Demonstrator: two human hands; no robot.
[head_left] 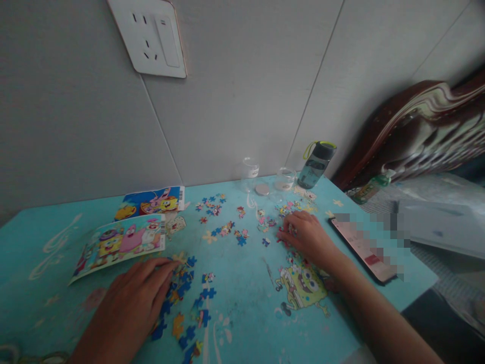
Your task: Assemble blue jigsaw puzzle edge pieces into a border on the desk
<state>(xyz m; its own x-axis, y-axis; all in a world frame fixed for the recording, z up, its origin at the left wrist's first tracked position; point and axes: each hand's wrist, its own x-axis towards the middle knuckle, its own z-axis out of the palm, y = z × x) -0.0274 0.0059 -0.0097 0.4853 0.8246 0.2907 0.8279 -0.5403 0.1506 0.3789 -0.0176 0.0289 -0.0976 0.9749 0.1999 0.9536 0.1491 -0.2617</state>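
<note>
My left hand (132, 298) lies flat, palm down, on the turquoise table (242, 303), its fingertips over a joined patch of blue puzzle pieces (185, 290). My right hand (306, 235) rests further back to the right, fingers curled on small pink and red pieces (290, 230). Loose puzzle pieces (227, 228) are scattered between the two hands. Two cartoon reference cards lie at the left: a pale one (121, 245) near my left hand and a blue one (153, 201) behind it.
A phone (364, 247) lies at the table's right edge. Two clear jars (250, 174) (285, 178) and a dark water bottle (315, 164) stand against the wall. A wall socket (151, 35) is above. A dark wooden bed frame (417, 131) stands at right.
</note>
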